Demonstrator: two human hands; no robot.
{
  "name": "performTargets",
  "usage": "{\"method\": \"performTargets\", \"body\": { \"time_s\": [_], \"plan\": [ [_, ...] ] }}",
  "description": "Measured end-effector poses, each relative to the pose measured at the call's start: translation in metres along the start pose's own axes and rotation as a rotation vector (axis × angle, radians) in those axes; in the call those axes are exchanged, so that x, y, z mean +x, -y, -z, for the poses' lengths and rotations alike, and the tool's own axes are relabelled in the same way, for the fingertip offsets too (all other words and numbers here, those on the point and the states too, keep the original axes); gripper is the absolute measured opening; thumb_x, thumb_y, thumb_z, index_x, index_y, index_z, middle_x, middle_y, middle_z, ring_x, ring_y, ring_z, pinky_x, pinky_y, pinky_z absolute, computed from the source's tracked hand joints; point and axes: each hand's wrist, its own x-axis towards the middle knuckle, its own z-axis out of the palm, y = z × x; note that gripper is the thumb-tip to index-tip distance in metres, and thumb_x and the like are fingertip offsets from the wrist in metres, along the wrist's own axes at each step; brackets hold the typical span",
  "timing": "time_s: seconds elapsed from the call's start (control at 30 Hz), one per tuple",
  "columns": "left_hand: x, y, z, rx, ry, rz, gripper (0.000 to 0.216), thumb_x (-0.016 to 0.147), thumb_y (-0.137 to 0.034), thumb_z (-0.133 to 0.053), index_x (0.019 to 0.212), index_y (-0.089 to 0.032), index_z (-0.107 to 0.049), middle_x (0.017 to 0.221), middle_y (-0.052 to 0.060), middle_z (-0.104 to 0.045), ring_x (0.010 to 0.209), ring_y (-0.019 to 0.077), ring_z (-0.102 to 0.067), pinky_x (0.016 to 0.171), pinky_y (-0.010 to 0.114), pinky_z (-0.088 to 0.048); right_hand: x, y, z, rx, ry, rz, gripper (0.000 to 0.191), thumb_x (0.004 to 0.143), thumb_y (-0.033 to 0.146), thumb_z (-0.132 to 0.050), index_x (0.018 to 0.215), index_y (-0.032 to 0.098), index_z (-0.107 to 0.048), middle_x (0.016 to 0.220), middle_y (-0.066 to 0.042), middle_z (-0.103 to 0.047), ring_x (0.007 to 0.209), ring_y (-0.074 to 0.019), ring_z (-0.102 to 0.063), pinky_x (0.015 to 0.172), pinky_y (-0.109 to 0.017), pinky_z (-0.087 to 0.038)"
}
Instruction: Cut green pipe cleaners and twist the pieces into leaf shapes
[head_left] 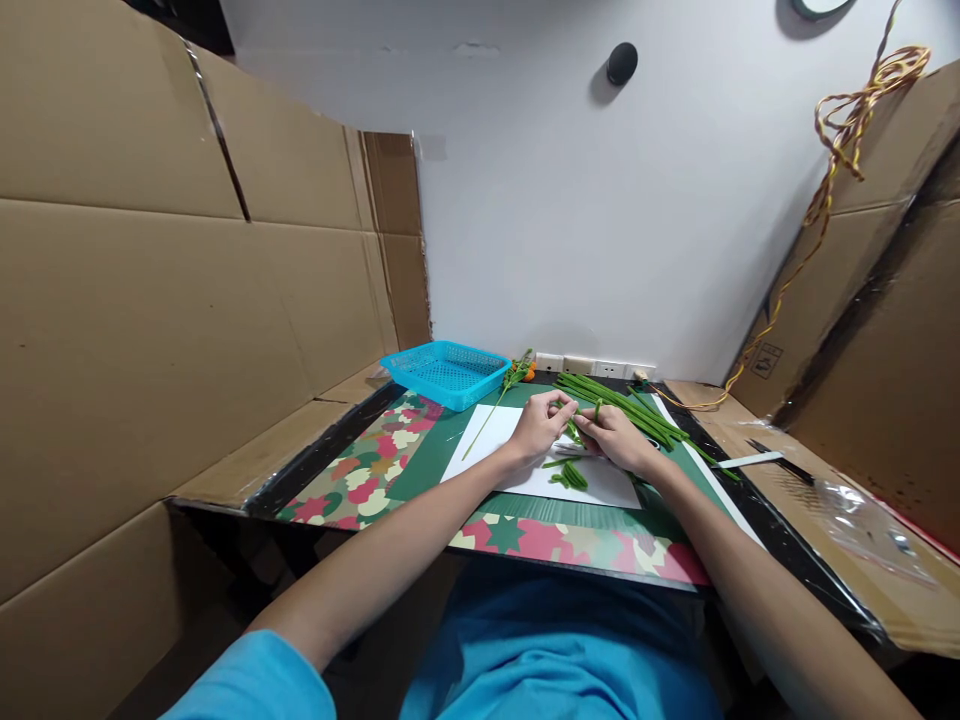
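My left hand (541,420) and my right hand (616,436) meet over a white sheet of paper (525,455) on the table. Both are closed in a pinch on a short green pipe cleaner (583,411) held between them. A few bent green pieces (568,474) lie on the paper just below my hands. A bundle of long green pipe cleaners (630,408) lies on the table just beyond my right hand, running to the right. A thin green stem with an orange flower (517,378) lies left of my hands.
A blue plastic basket (447,372) stands at the back left of the patterned table mat (360,485). Cardboard walls (150,300) close in both sides. A white strip (750,460) and a clear plastic bag (862,520) lie at right. Yellow-red cord (847,140) hangs on the wall.
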Motion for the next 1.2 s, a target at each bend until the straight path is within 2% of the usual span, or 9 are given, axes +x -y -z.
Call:
{"method": "performTargets", "body": {
  "time_s": [0.37,0.6,0.87,1.2],
  "plan": [
    [-0.0012,-0.0034,0.0058,0.185,0.041,-0.075,0.042,0.092,-0.054,-0.059,0.083,-0.014,-0.068,0.061,-0.002,-0.052,0.058,0.0112,-0.043,0.055,0.024,-0.032,-0.0004,-0.0052,0.0015,0.053,0.091,-0.031,0.06,0.102,0.051,-0.044,0.05,0.022,-0.048,0.045,0.0,-0.05,0.048,-0.0141,-0.045,0.059,-0.029,-0.037],
    [-0.0025,0.0018,0.0086,0.245,0.117,-0.105,0.036,0.095,-0.045,-0.055,0.084,-0.014,-0.068,0.068,0.001,-0.058,0.064,0.0123,-0.046,0.061,0.025,-0.035,-0.0009,-0.0057,-0.0006,0.012,0.144,-0.025,0.056,0.102,0.045,-0.045,0.051,0.022,-0.047,0.048,-0.001,-0.053,0.05,-0.0145,-0.045,0.061,-0.03,-0.037],
    [-0.002,0.0052,0.0039,0.149,0.046,-0.041,0.037,0.094,-0.051,-0.055,0.083,-0.016,-0.061,0.06,-0.004,-0.047,0.056,0.0106,-0.039,0.056,0.024,-0.03,0.0014,-0.0066,-0.0036,0.003,0.076,-0.008,0.059,0.103,0.047,-0.042,0.05,0.021,-0.048,0.046,0.0,-0.052,0.049,-0.0133,-0.047,0.062,-0.029,-0.037],
    [-0.0007,0.0046,-0.0004,0.037,-0.009,0.002,0.045,0.09,-0.061,-0.059,0.084,-0.016,-0.061,0.057,-0.005,-0.045,0.051,0.009,-0.037,0.05,0.023,-0.026,0.002,-0.0068,-0.0026,0.048,0.016,-0.025,0.057,0.103,0.053,-0.039,0.057,0.021,-0.05,0.048,0.0,-0.053,0.049,-0.013,-0.047,0.057,-0.027,-0.036]
  ]
}}
